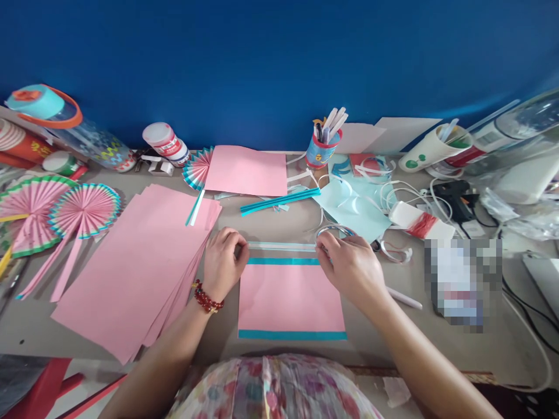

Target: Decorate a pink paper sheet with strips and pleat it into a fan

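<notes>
A narrow pale strip [282,247], whitish with a light blue tint, runs level between my two hands. My left hand [225,259] has its fingers closed on the strip's left end. My right hand [351,265] pinches the other end; its fingertips are partly hidden. Behind the right fingers shows part of a thin ring-shaped thing [336,230], too covered to name. Just below the strip lies a pink paper sheet [290,299] with teal bands along its top and bottom edges. Farther back, folded teal strips [279,202] rest on the table.
A stack of pink paper [140,262] lies left, with pleated paper fans [85,210] beyond it. Another pink sheet [247,170] leans at the back near a pen cup [323,148]. Right are light blue paper [353,203], curled scraps, a glue gun [454,198] and cables.
</notes>
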`<state>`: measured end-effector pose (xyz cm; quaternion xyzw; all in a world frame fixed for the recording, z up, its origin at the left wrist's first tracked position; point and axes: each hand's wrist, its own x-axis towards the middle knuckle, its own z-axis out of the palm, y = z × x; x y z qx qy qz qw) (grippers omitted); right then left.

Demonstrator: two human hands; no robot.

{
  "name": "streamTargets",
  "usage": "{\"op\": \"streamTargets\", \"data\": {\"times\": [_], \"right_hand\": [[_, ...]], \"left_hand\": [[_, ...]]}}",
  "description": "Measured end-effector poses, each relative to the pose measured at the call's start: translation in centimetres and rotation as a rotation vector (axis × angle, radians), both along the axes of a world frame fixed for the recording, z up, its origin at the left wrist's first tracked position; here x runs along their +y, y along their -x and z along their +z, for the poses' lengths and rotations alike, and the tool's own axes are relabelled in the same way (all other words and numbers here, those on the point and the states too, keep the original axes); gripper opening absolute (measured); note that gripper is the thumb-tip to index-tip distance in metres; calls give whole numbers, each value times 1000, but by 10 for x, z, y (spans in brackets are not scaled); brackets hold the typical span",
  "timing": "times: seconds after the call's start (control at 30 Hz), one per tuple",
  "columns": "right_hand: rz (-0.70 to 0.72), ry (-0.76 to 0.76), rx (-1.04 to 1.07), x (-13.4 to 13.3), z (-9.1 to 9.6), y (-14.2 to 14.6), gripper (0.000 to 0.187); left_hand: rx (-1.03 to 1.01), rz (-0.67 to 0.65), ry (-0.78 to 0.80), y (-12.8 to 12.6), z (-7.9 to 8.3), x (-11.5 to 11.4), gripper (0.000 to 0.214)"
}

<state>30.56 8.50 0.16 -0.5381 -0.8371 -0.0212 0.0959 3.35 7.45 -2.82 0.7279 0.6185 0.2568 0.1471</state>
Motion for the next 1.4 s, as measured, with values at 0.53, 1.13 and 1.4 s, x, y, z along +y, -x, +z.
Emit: {"op": "streamTargets", "data": {"times": [0.53,1.13,1.4], "right_hand": [[32,99,-390,11,18,13,17],[-28,292,-494,11,19,24,29],[-22,330,-495,14,19,26,29]], "left_hand": [[39,-1,11,4,-3,1,9],[62,18,36,4,-3,1,7],[63,23,42,4,-1,0,8]]}}
